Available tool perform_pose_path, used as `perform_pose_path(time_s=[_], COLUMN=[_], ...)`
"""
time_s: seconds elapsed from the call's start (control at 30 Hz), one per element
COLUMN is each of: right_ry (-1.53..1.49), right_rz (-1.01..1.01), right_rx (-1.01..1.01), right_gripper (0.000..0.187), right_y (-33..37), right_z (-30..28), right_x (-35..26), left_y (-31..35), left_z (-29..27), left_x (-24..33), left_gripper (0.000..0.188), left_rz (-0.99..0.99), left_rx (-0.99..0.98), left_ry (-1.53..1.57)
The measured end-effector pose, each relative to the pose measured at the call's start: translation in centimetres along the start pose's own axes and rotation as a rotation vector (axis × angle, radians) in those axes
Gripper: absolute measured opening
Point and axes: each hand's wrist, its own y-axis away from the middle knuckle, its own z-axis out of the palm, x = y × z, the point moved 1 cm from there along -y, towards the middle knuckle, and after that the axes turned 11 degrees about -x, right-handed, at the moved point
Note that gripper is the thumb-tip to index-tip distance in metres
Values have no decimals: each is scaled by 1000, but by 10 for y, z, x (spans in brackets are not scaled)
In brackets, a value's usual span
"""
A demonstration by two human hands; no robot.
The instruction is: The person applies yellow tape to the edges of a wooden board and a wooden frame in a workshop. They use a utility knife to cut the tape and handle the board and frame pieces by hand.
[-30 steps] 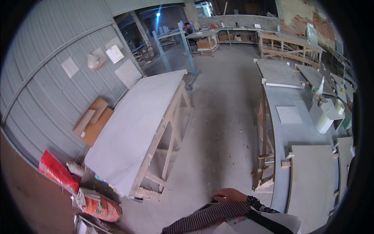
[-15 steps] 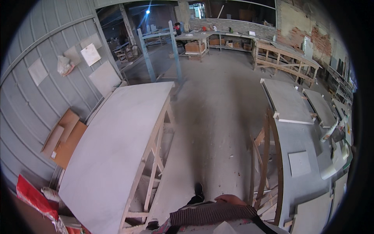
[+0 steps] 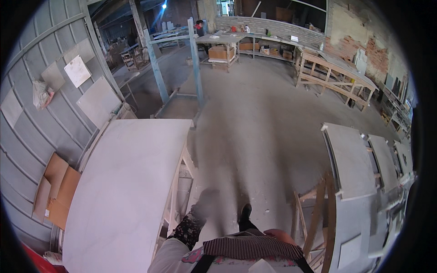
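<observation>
My left hand (image 3: 209, 202) is a dark grey blur beyond a dark flowered sleeve (image 3: 187, 231). It hangs low beside the near edge of a large pale board-topped table (image 3: 123, 182), apart from it as far as I can see. Motion smears its fingers, so nothing in it can be made out. Close against my body, right of a brown ribbed garment edge (image 3: 252, 247), a rounded part of what appears to be my right hand (image 3: 280, 236) shows. Its fingers are hidden. Below, a black shoe (image 3: 246, 212) stands on the dusty floor.
Wooden trestle legs (image 3: 316, 211) carry a grey table with flat panels (image 3: 353, 159) at right. Ahead left stands a blue frame (image 3: 196, 68). Cardboard (image 3: 61, 191) leans by the metal wall. Workbenches (image 3: 337, 73) line the back, where a person (image 3: 199, 28) shows far off.
I have moved forward between the two tables. My left arm has come into view at the lower middle, and the blue frame appears nearer. The right hand stays close to my body.
</observation>
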Motion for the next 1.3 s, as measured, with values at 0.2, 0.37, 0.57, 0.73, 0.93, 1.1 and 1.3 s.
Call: perform_pose_path(time_s=[0.2,0.37,0.57,0.73,0.93,1.1,1.3], right_ry=[172,235,283,224,468,447,500], right_rz=[59,-180,-261,-324,-96,-47,-6], right_rx=[38,29,-288,-507,-366,-317,-570], right_gripper=[27,26,27,29,31,32,32], right_y=[-163,-303,-436,-544,-669,-764,-897], right_z=[-110,-214,-264,-287,-367,-422,-416], right_x=[33,14,7,37,45,19,0], left_y=[-74,-140,-195,-277,-422,-535,-587], left_z=[-33,-83,-122,-167,-231,-253,-279], left_x=[86,88,88,88,98,90,45], left_gripper=[33,22,38,27,12,14,19], left_rz=[168,42,-114,-131,-157,221,335], left_rx=[36,203,442,523,607,581,395], left_ry=[-450,-440,-335,168,450,570,1373])
